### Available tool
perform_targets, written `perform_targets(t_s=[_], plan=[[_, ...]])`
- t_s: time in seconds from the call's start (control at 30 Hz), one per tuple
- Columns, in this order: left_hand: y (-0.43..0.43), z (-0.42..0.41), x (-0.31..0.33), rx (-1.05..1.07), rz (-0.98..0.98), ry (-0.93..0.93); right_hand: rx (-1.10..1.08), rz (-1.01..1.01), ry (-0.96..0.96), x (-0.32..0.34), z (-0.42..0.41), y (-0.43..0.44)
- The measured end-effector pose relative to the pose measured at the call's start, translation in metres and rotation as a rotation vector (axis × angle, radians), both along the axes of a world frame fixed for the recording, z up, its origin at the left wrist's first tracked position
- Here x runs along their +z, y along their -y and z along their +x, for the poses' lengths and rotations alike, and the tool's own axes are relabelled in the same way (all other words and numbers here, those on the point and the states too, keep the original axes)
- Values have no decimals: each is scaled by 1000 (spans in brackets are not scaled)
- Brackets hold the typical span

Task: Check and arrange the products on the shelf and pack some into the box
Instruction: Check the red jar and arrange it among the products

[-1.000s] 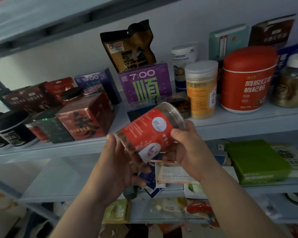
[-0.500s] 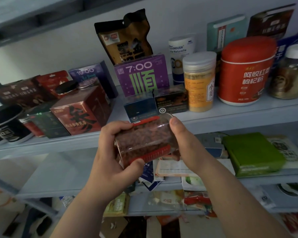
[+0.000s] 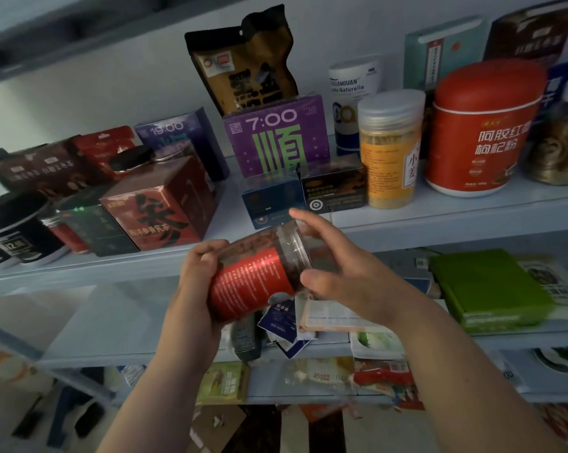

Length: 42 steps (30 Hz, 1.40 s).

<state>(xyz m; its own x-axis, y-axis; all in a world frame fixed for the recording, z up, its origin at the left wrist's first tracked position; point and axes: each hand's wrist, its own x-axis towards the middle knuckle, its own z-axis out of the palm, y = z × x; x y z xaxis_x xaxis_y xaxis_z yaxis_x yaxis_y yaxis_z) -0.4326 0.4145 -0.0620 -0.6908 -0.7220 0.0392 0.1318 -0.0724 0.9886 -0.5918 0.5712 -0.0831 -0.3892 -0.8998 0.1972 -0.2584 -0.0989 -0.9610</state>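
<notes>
- Shelf (image 3: 439, 220): crowded; jar (image 3: 259, 276) pushed in tilted could topple front boxes (image 3: 333, 188).
- Jar: tilted, mid-air in front of shelf edge; may slip, drop.
- L hand (image 3: 194, 289): fingers (image 3: 210, 253) curled round jar's label end, only firm grip.
- R hand (image 3: 348, 279): fingers (image 3: 312, 220) spread loose over clear end; weak backup.

The jar (image 3: 259, 276) has rolled on between the fingers. A second ago its label with white round patches showed, then the clear side with dark red contents; now a red panel of fine white print faces up. Its lid end has tipped higher, toward the right hand (image 3: 351, 273), whose fingers (image 3: 309, 220) have straightened and spread. The left hand (image 3: 194, 289) has moved from beneath the base to curl over it.
</notes>
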Motion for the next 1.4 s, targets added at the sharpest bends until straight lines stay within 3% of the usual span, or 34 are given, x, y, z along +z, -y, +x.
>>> perform_targets(t_s=[0.13, 0.3, 0.47, 0.7, 0.83, 0.93, 1.13, 1.4], plan=[[2, 6, 0, -16, -132, 18, -51, 108, 3, -6, -5, 4], [3, 8, -3, -36, -117, 12, 62, 42, 15, -4, -13, -4], [3, 3, -9, -75, -101, 4, -63, 134, 90, -1, -10, 0], [5, -7, -20, -68, 196, 12, -48, -158, -8, -5, -11, -4], [9, -12, -33, -111, 495, -42, -18, -361, 234, -8, -14, 3], [8, -14, -40, -191, 595, -69, 45, -396, 355, -11, -12, 7], [-1, -18, -39, -279, 590, -94, 116, -393, 404, -15, -11, 12], [3, -18, -40, -223, 538, -86, 86, -434, 391, -17, -12, 9]])
